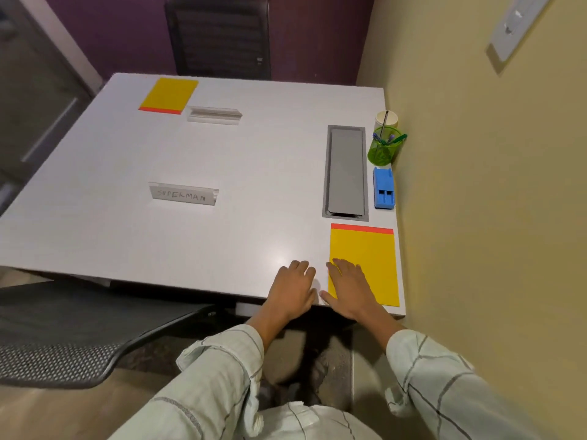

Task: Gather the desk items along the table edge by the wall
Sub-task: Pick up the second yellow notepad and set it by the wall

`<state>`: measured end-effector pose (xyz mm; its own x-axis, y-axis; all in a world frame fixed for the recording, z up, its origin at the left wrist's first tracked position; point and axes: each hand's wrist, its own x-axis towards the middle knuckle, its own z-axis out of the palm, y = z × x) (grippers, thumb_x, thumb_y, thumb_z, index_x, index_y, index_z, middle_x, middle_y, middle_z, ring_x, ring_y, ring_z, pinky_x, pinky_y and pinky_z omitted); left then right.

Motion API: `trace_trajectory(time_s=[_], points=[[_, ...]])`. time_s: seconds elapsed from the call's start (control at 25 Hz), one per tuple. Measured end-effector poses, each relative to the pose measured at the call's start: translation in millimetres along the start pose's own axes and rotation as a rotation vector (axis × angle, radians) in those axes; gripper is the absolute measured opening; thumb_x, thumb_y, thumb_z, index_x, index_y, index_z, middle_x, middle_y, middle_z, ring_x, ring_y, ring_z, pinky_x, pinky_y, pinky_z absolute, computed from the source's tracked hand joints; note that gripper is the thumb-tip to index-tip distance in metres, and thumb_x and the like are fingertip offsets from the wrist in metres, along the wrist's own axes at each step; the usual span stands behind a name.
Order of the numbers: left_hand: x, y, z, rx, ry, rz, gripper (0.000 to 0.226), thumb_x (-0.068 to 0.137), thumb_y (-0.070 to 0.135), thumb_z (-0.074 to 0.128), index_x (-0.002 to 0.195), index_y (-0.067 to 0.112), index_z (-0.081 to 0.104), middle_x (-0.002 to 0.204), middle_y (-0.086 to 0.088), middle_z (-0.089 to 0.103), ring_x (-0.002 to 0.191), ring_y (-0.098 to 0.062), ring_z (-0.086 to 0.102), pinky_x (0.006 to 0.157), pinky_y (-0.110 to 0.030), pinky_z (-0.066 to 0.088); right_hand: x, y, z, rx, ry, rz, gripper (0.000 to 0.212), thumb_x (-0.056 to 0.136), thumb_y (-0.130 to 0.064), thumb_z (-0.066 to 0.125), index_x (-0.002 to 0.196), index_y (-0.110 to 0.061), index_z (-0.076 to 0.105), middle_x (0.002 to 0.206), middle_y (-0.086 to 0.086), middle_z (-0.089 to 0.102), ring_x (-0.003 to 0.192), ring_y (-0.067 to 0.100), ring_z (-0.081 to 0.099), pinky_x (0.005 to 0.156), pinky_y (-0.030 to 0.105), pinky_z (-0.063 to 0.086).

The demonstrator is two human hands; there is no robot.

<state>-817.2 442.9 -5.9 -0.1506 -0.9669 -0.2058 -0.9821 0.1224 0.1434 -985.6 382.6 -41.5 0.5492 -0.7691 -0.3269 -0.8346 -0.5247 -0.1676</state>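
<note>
A yellow notepad [370,258] with a red top strip lies at the near right corner of the white table [254,185], against the wall edge. My right hand [349,290] rests flat on its lower left part, fingers spread. My left hand [293,289] lies flat on the table just left of the pad, holding nothing. Along the wall edge stand a blue stapler-like block [384,188], a green mesh pen cup [382,149] and a paper cup [386,119]. A second yellow notepad [170,95] lies far left, with a name plate [214,115] beside it. A "SUPERMAN" name plate [184,194] stands mid-table.
A grey cable hatch [346,173] is set into the table beside the wall items. The yellow wall [476,185] runs along the right. A black chair [219,36] stands at the far side and a mesh chair [63,344] at the near left.
</note>
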Motion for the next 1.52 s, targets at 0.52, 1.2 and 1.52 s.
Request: trace_trajectory(time_s=[0.52, 1.2, 1.52], points=[[-249.4, -59.6, 48.1, -0.088, 0.000, -0.342, 0.061, 0.094, 0.047, 0.046, 0.144, 0.014, 0.036, 0.145, -0.010, 0.042, 0.130, -0.028, 0.041, 0.101, -0.044, 0.042, -78.3, -178.4, 43.6, -0.232, -0.106, -0.483, 0.074, 0.097, -0.057, 0.036, 0.155, -0.013, 0.024, 0.161, 0.011, 0.024, 0.148, 0.030, 0.023, 0.121, 0.050, 0.019], [-655.2, -168.5, 96.2, -0.204, 0.069, -1.186, 0.058, 0.091, 0.051, 0.042, 0.140, 0.019, 0.042, 0.143, -0.006, 0.046, 0.131, -0.027, 0.040, 0.106, -0.042, 0.034, -171.5, -581.5, 134.9, -0.360, -0.219, -1.136, 0.077, 0.098, -0.059, 0.032, 0.157, -0.012, 0.017, 0.164, 0.011, 0.017, 0.152, 0.031, 0.012, 0.123, 0.052, 0.012], [-732.3, -311.3, 88.6, -0.225, 0.070, -1.336, 0.054, 0.092, 0.050, 0.042, 0.137, 0.020, 0.042, 0.141, -0.005, 0.046, 0.134, -0.026, 0.037, 0.106, -0.042, 0.035, -106.7, -779.4, 162.4, -0.396, -0.230, -1.287, 0.074, 0.096, -0.054, 0.040, 0.154, -0.011, 0.022, 0.160, 0.012, 0.024, 0.148, 0.032, 0.022, 0.121, 0.052, 0.020]])
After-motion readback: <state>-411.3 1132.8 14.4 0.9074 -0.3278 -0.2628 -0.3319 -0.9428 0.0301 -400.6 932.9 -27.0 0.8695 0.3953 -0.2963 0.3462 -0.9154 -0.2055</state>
